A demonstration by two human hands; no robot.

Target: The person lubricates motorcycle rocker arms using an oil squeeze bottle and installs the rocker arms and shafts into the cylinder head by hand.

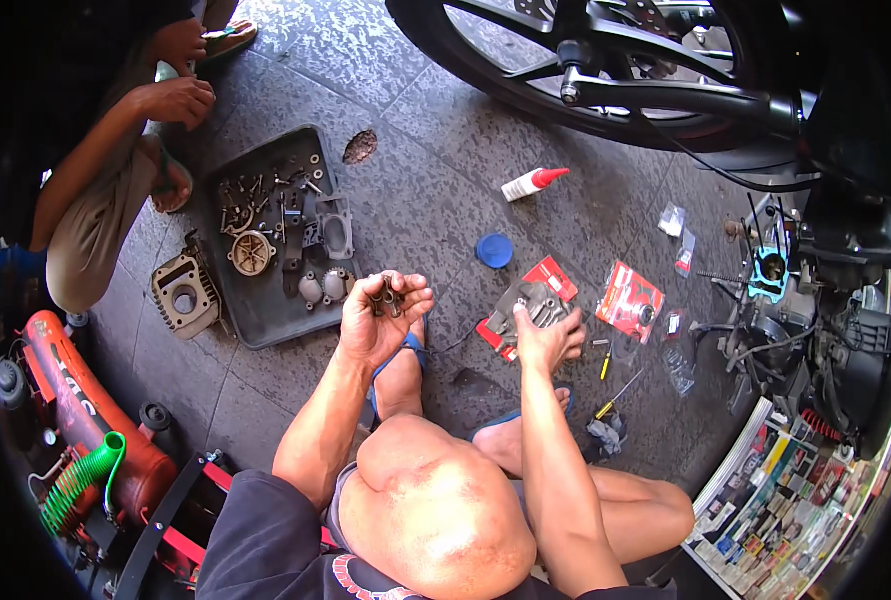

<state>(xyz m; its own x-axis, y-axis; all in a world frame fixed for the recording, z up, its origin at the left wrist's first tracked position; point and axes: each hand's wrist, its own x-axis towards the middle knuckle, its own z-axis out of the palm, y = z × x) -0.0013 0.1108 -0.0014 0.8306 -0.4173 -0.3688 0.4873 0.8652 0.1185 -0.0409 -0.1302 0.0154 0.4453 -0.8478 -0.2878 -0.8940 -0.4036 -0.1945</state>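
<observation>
My left hand [365,335] is raised palm up beside the parts tray, its fingers curled round small dark metal engine parts [389,298] whose exact kind I cannot make out. To the right, my right hand [547,340] grips a grey metal cylinder head [531,300], thumb on one side and fingers on the other. That cylinder head rests on red packaging [553,274] on the floor. A blue round cap [493,251] lies just beyond it. Another red-backed package [630,302] is to the right of my right hand.
A black tray [267,338] holds bolts and metal parts; a cylinder block [184,298] sits beside it. A white bottle with red nozzle [533,184], yellow-handled screwdrivers [606,408], a motorcycle wheel [525,110], an exposed engine [770,265] and a red air tank [90,400] surround me. Someone crouches at left.
</observation>
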